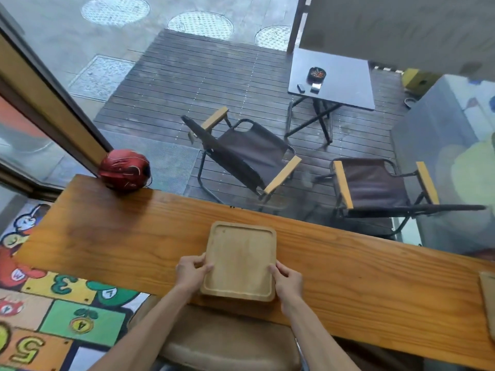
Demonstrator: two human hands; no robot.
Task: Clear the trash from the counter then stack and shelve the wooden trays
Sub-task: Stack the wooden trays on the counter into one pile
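Observation:
A light wooden tray [239, 259] with a raised rim lies on the long wooden counter [112, 236], near its front edge. A second tray edge shows just beneath it at the near side. My left hand [191, 273] grips the tray's left rim with the thumb on top. My right hand [287, 282] holds the right rim the same way. Another wooden tray [488, 301] is partly visible at the counter's far right, cut off by the frame.
A red helmet [124, 168] rests at the counter's far left corner against the window frame. A padded stool [230, 341] stands below the counter between my arms. Beyond the glass are two folding chairs and a small table. A painted floor lies to the left.

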